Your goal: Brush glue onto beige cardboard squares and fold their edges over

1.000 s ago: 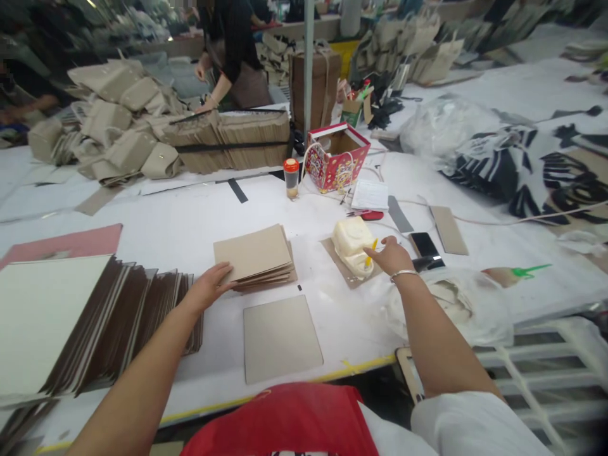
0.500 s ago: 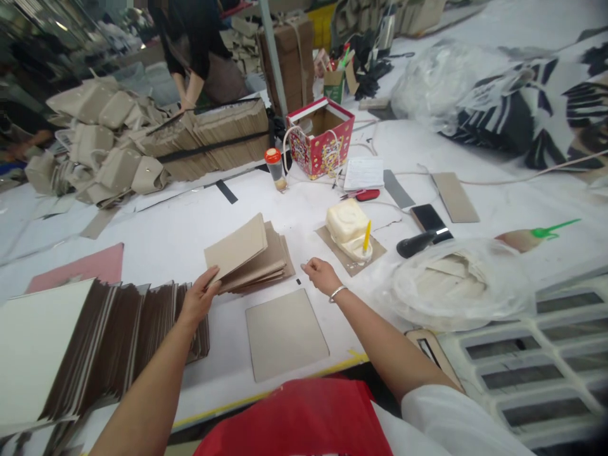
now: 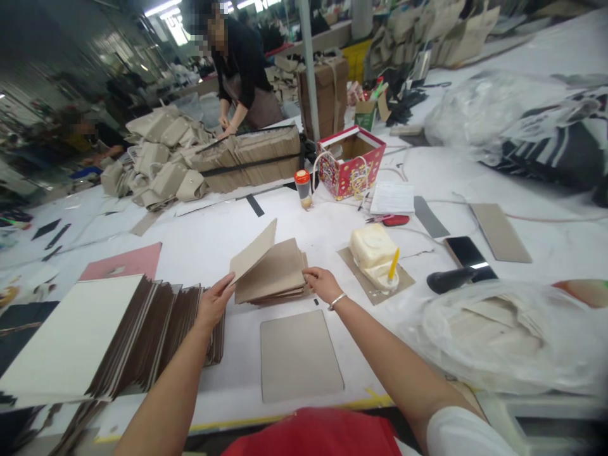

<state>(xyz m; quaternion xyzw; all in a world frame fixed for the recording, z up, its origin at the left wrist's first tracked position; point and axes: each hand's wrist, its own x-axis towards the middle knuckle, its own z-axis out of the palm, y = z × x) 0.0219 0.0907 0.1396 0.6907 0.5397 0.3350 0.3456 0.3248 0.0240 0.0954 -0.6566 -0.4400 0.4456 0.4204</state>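
My left hand [image 3: 216, 303] is closed on the lower left edge of a beige panel [image 3: 254, 253], which tilts up over a small stack of similar panels [image 3: 270, 278]. At the stack's right edge, my right hand [image 3: 324, 284] pinches the corner of the top panel. A single beige panel [image 3: 301, 358] with rounded corners lies flat in front of me, apart from both hands. To the left stands a long row of brown-edged panels [image 3: 156, 335] with a pale sheet [image 3: 80, 335] at its end.
Right of my right hand, a cream tub [image 3: 373, 247] with a yellow stick sits on a board. Beyond are a red patterned box [image 3: 351, 168], a red-capped bottle [image 3: 303, 189] and a phone [image 3: 468, 256]. A plastic bag [image 3: 503, 342] lies at right. A co-worker [image 3: 247, 76] stands across the table.
My right hand has moved left to the stack's edge and now pinches the top panel. The left hand's panel tilts up more steeply. The camera view has shifted left and up.
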